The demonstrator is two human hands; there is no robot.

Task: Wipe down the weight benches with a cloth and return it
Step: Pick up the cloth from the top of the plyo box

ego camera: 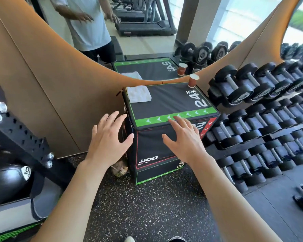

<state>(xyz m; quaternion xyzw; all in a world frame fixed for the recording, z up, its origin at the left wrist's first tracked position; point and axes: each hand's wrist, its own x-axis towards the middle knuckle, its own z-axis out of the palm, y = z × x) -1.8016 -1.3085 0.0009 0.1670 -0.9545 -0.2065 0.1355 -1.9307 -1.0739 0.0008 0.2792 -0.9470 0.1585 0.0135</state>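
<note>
Hovering, both hands (143,138) short of cloth (138,93).

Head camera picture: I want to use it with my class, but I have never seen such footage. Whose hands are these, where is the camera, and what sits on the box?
The camera is worn on a person's head and looks forward and down, so the two bare hands are the wearer's own. The left hand and right hand are open and hold nothing. In front stands a black padded box against a mirror. On it lie a folded white cloth at the far left corner and a brown paper cup at the far right. Dumbbells fill racks on the right.
</note>
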